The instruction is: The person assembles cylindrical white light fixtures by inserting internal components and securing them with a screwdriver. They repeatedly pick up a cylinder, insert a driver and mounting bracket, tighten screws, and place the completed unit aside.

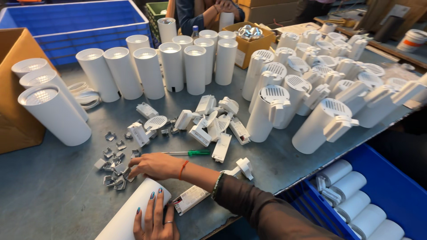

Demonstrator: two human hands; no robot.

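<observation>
Pinching at a small metal clip with fingertips of the right hand (153, 165), reached across the body into the pile of grey clips (113, 171) on the grey table (53, 195); whether one is already lifted, hard to tell. Left hand (155, 218) pressed flat, fingers spread, on a white tube (129, 213) lying on its side at the near edge, seemingly to keep it from rolling. Just beside it, a small white box with wires (190, 199). Green-handled screwdriver (189, 153) laid close beyond the wrist, within easy reach. Loose white brackets (209, 122) heaped mid-table. Plain tubes (178, 66) stood upright in rows behind, bracketed ones (311, 89) grouped on the right. Blue crate (391, 186) low at right with tubes laid inside. Another person's hands (224, 5) at the far edge
</observation>
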